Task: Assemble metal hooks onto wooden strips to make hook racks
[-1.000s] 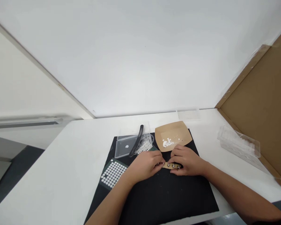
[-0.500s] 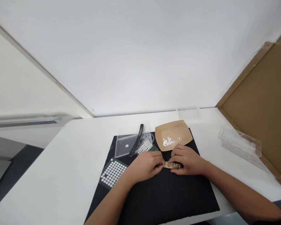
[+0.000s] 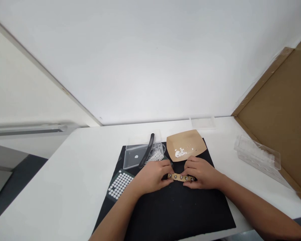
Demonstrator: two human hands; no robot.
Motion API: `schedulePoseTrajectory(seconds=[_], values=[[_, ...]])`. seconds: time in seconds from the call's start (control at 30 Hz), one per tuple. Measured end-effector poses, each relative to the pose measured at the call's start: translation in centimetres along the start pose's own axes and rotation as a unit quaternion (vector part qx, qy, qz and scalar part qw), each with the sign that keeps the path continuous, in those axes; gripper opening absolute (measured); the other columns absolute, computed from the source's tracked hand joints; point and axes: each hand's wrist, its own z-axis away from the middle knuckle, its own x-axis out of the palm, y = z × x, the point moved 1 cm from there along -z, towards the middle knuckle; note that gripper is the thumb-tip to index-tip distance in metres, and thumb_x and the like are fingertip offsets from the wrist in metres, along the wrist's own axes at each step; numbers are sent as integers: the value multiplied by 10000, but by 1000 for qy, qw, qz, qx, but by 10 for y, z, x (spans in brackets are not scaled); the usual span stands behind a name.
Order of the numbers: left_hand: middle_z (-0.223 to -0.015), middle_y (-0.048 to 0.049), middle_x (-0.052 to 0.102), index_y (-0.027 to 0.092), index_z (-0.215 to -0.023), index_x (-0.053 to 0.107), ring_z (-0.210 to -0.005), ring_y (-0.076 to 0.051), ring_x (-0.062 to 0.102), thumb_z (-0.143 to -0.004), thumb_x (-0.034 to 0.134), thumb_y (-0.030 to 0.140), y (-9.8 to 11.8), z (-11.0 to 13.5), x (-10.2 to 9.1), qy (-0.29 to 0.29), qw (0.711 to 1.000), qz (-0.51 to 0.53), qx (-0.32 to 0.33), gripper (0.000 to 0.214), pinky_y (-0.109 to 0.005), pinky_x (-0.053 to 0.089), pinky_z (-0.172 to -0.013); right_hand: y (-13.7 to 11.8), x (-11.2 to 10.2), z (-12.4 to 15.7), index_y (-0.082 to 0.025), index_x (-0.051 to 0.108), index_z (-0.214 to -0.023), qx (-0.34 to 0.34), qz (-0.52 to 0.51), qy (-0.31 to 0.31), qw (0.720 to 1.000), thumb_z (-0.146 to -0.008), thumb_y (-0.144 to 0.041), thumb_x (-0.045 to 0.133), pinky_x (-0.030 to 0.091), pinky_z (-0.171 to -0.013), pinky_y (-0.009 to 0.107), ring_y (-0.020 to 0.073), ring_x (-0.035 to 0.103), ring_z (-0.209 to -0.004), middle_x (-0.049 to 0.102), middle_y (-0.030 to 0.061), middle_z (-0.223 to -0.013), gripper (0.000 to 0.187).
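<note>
both hands are at work on one small piece, a narrow tan strip with a row of shiny metal studs along it. the strip lies crosswise above the middle of the black mat, a little toward the mat's right edge; whether it rests on the mat or is held just over it, i can't tell from here.

the left hand grasps the strip's left end, thumb on the near side and fingers on the far side, spread only about as wide as the strip. the right hand grips the right end the same way, fingers curled, the thumb along the near edge, a stud or two showing in the gap. between the two hands the middle of the strip is bare to view.

at the mat's far right corner sits a brown paper tray with white bits in it, just beyond the right hand. toward the far left corner is a clear box, a curved black handle-like piece lying across it. a green sheet of white dots lies by the mat's left edge, partly behind the left forearm. a clear container stands near the right edge of the tabletop.
</note>
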Motion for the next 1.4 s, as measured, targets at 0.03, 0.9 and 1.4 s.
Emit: schedulePoseTrajectory(seconds=[0.03, 0.9, 1.4], values=[[-986, -23, 736, 229, -1047, 775, -822, -183, 713, -968, 730, 241, -1, 0, -1, 4, 1000, 6, 6, 91, -271, 476, -706, 0, 0, 0, -185, 725, -1071, 0, -1, 0, 1000, -969, -378, 777, 510, -785, 361, 224, 609, -890, 694, 60, -938, 224], [-705, -37, 739, 163, -721, 732, -672, -154, 718, -941, 851, 340, 20, -14, 15, 318, 912, 260, 12, 305, -252, 547, -634, -10, -9, -4, -182, 650, -1224, 34, 42, 118, 992, -1012, -543, 717, 491, -787, 373, 232, 638, -888, 705, 79, -993, 424], [-822, -76, 781, 159, -916, 832, -524, -97, 623, -1020, 741, 437, 34, -14, 23, 212, 899, 381, -46, 311, -210, 510, -524, -28, -9, -8, -211, 660, -984, 30, 113, 143, 983, -1103, -240, 516, 367, -739, 368, 208, 558, -780, 663, 37, -830, 189]])
